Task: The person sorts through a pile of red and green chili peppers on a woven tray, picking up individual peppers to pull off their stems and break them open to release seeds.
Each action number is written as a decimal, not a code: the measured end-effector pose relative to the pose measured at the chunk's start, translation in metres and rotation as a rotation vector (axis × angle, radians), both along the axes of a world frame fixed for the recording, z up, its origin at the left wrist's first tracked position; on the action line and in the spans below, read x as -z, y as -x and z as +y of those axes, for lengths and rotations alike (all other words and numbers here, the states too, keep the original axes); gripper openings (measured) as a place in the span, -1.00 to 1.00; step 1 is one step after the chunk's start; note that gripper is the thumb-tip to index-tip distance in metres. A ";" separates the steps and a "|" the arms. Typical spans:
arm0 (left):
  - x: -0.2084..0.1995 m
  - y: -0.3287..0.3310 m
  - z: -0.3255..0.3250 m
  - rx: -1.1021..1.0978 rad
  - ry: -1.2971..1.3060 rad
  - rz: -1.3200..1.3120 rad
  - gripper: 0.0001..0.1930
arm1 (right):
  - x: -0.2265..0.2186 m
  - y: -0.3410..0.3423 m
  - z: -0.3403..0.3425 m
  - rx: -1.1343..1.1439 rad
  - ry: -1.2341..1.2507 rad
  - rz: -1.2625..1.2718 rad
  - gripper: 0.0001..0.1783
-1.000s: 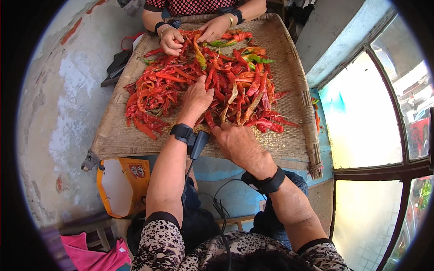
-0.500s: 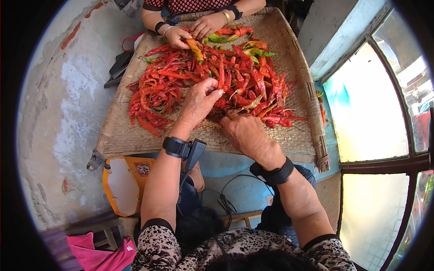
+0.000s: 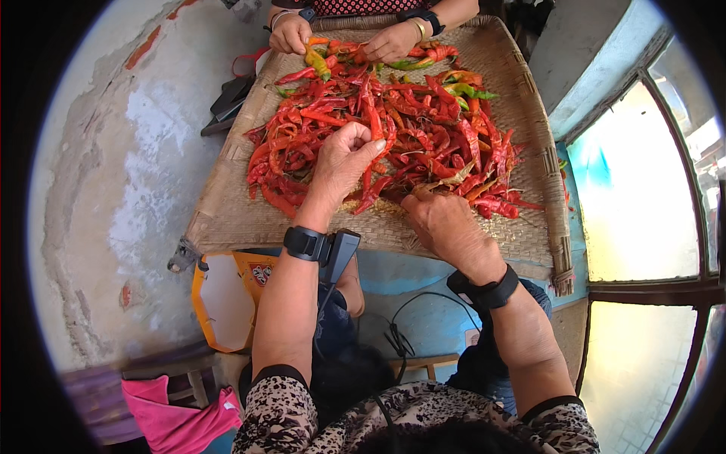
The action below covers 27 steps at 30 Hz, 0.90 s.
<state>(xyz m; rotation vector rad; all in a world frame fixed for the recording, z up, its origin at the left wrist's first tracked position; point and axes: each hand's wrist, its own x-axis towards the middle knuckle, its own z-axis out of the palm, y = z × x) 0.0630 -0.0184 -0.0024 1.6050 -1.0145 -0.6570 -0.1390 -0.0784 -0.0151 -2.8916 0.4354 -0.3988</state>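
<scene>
A broad heap of red chili peppers (image 3: 302,125) lies on a woven tray (image 3: 219,219). My left hand (image 3: 344,166) is closed at the near middle of the heap, thumb and fingers pinching a long red chili pepper (image 3: 373,121). To its right, my right hand (image 3: 448,231) rests low over the heap's near edge, fingers curled down and fingertips hidden, so what they hold cannot be made out. Beside those fingers lies a shrivelled, yellow-brown pepper (image 3: 456,176). Both wrists wear black bands.
Across the tray, another person's hand (image 3: 290,32) holds a yellow-green pepper (image 3: 318,64); their other hand (image 3: 393,44) touches the far peppers. A windowed frame (image 3: 643,287) stands right, a rough wall (image 3: 136,189) left. Below are an orange-edged board (image 3: 219,303), a pink cloth (image 3: 170,416) and a black cable (image 3: 397,337).
The whole view has shifted, putting the tray further right. My left hand still pinches a red pepper. The other person's hands have moved apart, one carrying the yellow-green pepper away from the heap.
</scene>
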 end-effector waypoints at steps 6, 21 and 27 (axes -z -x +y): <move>-0.010 -0.008 0.010 -0.228 0.050 0.015 -0.84 | -0.006 0.004 -0.001 -0.034 -0.036 0.029 -0.80; 0.026 0.022 -0.004 -0.077 -0.391 -0.886 -0.73 | -0.003 0.001 0.002 -0.018 0.023 0.008 -0.88; 0.011 0.024 -0.013 -0.082 -0.474 -0.748 -0.78 | -0.008 0.002 0.001 -0.025 -0.023 0.026 -0.84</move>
